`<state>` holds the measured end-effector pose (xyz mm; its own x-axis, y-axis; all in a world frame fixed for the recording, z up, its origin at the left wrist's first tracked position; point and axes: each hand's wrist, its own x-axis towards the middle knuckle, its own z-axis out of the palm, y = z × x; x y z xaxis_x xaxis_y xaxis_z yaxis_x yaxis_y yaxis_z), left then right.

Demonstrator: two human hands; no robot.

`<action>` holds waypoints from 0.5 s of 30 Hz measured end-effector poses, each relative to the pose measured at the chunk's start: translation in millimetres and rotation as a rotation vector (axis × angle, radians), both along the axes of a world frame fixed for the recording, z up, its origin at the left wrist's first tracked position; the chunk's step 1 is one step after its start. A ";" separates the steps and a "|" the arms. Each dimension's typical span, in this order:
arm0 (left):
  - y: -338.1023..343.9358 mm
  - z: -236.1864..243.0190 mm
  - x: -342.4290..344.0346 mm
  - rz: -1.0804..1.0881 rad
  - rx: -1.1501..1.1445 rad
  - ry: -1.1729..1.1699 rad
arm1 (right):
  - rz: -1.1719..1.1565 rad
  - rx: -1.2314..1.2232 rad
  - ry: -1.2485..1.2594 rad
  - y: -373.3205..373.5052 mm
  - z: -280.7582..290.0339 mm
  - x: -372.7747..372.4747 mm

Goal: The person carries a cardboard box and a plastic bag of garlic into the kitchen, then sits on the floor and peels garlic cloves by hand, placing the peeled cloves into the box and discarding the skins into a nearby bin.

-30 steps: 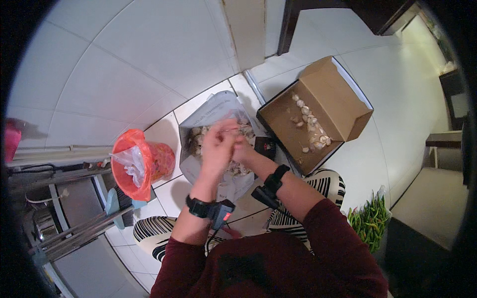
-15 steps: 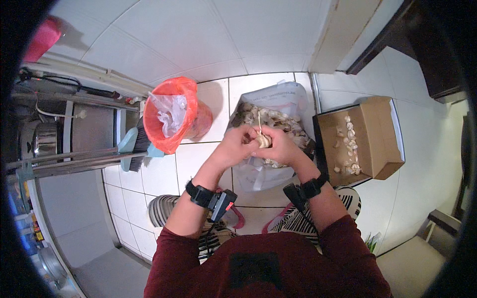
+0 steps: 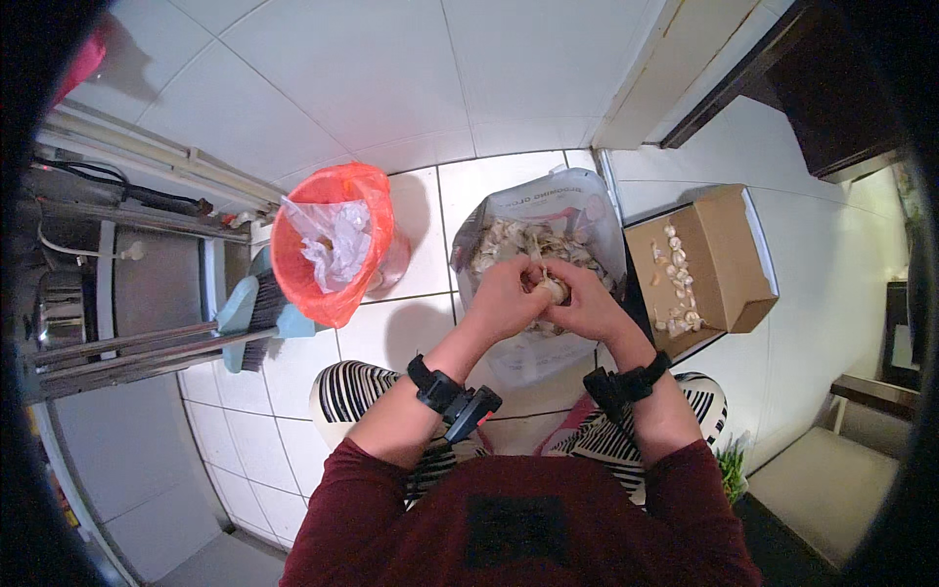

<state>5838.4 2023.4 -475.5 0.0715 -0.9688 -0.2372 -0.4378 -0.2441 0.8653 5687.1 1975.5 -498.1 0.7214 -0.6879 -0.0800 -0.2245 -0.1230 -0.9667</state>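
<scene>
My left hand [image 3: 508, 301] and my right hand [image 3: 583, 301] grip a pale garlic bulb [image 3: 552, 290] with a thin stalk, fingers bent around it. They are over a white printed plastic bag [image 3: 590, 205] full of garlic and loose papery skins [image 3: 509, 240]. The hands hide part of the bulb. Right of the bag stands an open cardboard box [image 3: 732, 254] with a row of pale garlic cloves [image 3: 678, 259] in it.
A bin [image 3: 336, 308] lined with red plastic stands at left, beside brushes [image 3: 235, 318] and metal racks [image 3: 122, 342]. My legs are below. Green chilies [image 3: 732, 470] and a beige seat [image 3: 812, 484] are at lower right, a tiled wall [image 3: 391, 68] behind.
My head's view has turned, so bin and box sit further right than a second ago. The hands, blurred then, are now steadier, with the bulb visible between them since half a second ago.
</scene>
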 end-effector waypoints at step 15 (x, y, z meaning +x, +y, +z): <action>14.7 1.4 19.2 0.154 -0.070 0.298 | -0.150 0.350 -0.338 -3.4 -10.8 13.9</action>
<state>5857.5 2038.1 -474.1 0.1559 -0.9666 -0.2033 -0.1260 -0.2236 0.9665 5701.0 1972.1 -508.9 0.6419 -0.7598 -0.1036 0.1174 0.2309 -0.9659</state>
